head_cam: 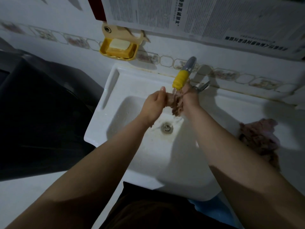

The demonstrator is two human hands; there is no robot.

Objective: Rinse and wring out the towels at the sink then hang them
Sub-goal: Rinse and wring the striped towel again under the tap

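Note:
Over the white sink [148, 154] I hold a twisted pinkish-brown towel [177, 103] under the tap [181, 76], whose spout has a yellow tip. Water runs from it onto the towel. My left hand [153, 106] grips the towel's left end and my right hand [189, 98] grips its right end, partly hidden behind the cloth. The towel's lower end hangs above the drain [167, 127]. A second pinkish towel [260, 139] lies bunched on the sink's right ledge, beside my right forearm.
A yellow soap dish [118, 48] with bars of soap hangs on the tiled wall above the sink's left corner. Newspaper sheets [206, 17] cover the wall above. A dark appliance [36, 104] stands close on the left. A blue object [212, 209] sits below the sink.

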